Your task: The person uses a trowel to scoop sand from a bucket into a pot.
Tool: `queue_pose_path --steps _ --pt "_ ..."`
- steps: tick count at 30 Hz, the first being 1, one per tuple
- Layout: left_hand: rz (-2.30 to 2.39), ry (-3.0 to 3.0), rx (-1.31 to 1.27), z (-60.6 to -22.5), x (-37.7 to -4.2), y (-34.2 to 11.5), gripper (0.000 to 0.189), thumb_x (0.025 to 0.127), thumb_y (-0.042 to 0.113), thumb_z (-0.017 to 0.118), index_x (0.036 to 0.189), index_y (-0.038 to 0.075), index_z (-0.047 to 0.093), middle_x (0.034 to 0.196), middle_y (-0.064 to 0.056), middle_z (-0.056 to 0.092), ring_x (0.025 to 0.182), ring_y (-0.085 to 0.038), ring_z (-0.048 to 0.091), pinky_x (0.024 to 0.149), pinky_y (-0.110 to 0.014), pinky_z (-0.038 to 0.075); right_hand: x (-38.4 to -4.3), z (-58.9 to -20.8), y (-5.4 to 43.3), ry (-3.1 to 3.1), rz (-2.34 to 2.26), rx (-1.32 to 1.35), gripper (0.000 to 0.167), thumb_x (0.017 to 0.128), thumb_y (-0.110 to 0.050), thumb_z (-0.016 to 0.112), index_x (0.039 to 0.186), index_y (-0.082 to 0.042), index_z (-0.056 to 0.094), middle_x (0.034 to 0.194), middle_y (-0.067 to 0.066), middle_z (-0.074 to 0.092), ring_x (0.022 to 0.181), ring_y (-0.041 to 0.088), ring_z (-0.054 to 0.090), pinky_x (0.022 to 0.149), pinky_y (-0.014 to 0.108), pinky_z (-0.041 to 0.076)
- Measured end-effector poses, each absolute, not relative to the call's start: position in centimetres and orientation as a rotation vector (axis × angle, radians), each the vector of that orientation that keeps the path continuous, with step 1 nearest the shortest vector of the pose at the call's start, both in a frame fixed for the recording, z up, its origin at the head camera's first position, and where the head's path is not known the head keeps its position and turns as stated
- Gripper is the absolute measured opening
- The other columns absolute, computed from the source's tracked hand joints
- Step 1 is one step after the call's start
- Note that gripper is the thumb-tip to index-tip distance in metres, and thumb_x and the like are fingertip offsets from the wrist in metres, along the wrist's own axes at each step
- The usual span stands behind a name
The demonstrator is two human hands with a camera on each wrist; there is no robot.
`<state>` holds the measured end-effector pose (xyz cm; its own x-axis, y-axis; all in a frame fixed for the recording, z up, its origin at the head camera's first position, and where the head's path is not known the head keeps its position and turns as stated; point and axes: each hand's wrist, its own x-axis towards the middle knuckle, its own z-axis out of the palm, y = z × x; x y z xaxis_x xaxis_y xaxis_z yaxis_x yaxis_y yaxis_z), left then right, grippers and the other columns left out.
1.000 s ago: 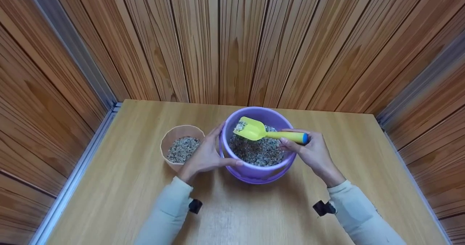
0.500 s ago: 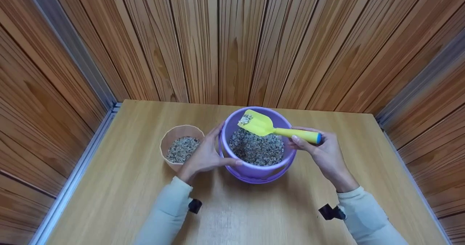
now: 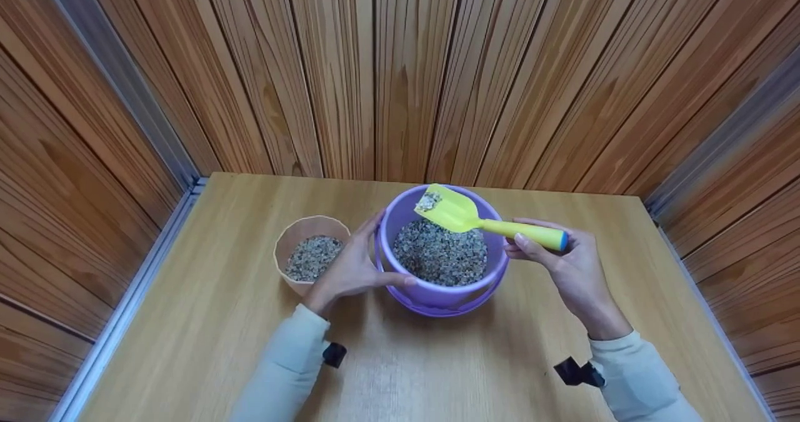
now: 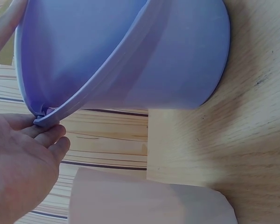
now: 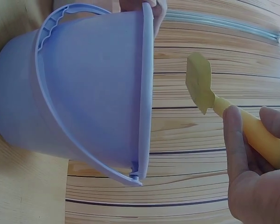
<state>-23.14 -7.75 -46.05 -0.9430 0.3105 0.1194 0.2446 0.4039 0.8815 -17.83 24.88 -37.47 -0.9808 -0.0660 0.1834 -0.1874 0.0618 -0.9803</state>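
Observation:
Gravel-like grains (image 3: 440, 253) fill the lower part of a purple bucket (image 3: 447, 291), whose handle hangs down in front. At the bucket's left side my left hand (image 3: 356, 266) holds the rim, thumb along the front; in the left wrist view its fingers (image 4: 51, 135) meet the rim by the handle joint. My right hand (image 3: 565, 266) grips the handle of a yellow toy shovel (image 3: 455, 211) with a blue end. The shovel's blade is above the bucket, with a few pale grains at its tip. The right wrist view has the shovel (image 5: 199, 81) higher than the rim.
Left of the bucket, partly behind my left wrist, stands a peach-coloured pot (image 3: 282, 256) with similar grains inside. Both containers rest on a light wooden table (image 3: 431, 359). Wood-plank walls (image 3: 387, 78) close in the back and both sides.
My right hand has moved right and lifted the shovel a little, drawing its blade toward the bucket's back rim. The left hand and both containers stay in place.

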Motion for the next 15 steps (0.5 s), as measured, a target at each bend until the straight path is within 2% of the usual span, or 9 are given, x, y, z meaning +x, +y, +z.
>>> queue_pose_path --steps 8,11,15 --pt "1.542 2.644 0.487 -45.5 -22.9 -8.7 0.137 0.057 0.058 0.095 0.163 0.013 0.021 0.166 -0.012 0.022 0.152 -0.03 0.022 0.12 -0.054 0.021 -17.5 -37.2 25.0 -2.229 2.067 0.256 0.038 0.096 -0.002 0.069 0.129 0.015 0.06 0.11 0.022 0.072 0.092 0.029 0.075 0.085 0.038 0.059" --pt "1.567 2.642 0.489 -45.3 -22.8 -9.4 0.137 0.058 0.057 0.095 0.163 0.012 0.02 0.166 -0.011 0.022 0.152 -0.029 0.02 0.121 -0.052 0.022 -17.5 -37.2 25.0 -2.214 2.08 0.254 0.038 0.095 -0.001 0.069 0.128 0.016 0.06 0.11 0.025 0.071 0.092 0.03 0.075 0.085 0.039 0.059" --pt "1.646 2.645 0.525 -45.0 -22.8 -10.9 0.133 0.061 0.049 0.097 0.162 0.006 0.021 0.165 -0.013 0.025 0.152 -0.029 0.022 0.121 -0.049 0.022 -17.5 -37.2 25.0 -2.195 2.096 0.26 0.034 0.096 0.001 0.068 0.126 0.015 0.061 0.11 0.033 0.068 0.09 0.03 0.075 0.085 0.041 0.059"
